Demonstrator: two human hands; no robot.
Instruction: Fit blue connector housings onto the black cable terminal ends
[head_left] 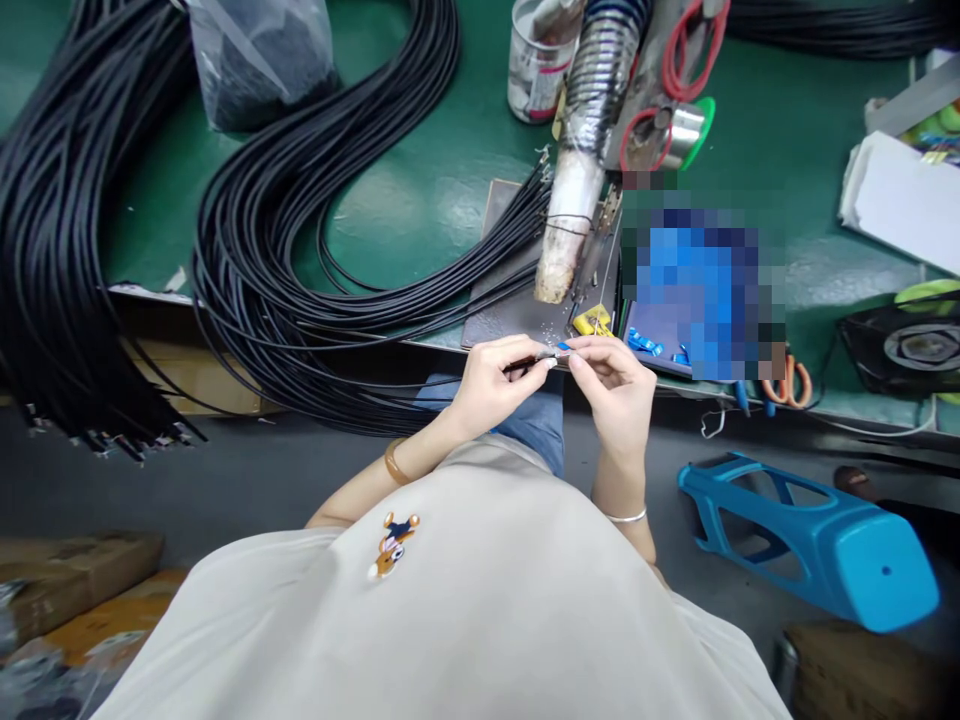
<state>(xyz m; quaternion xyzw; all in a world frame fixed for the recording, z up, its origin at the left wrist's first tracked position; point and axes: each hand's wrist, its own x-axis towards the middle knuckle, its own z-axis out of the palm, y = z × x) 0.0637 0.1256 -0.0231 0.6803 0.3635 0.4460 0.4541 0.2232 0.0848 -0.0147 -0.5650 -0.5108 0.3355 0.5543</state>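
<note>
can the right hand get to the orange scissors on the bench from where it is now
Probably yes. The right hand is pinching a small blue piece, but the orange scissors lie on the bench edge to its right with nothing between them; the hand would have to let go first.

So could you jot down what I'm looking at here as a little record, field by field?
setting: green workbench, seen from above by the seated person
left hand: left hand pinches the end of a thin black cable
right hand: right hand pinches a small blue piece at that cable end
hands: close together, at the bench edge
cables: big looped bundle of black cables on the bench
tool: foil-wrapped nozzle pointing down behind the hands
floor: blue plastic stool lying on its side
</note>
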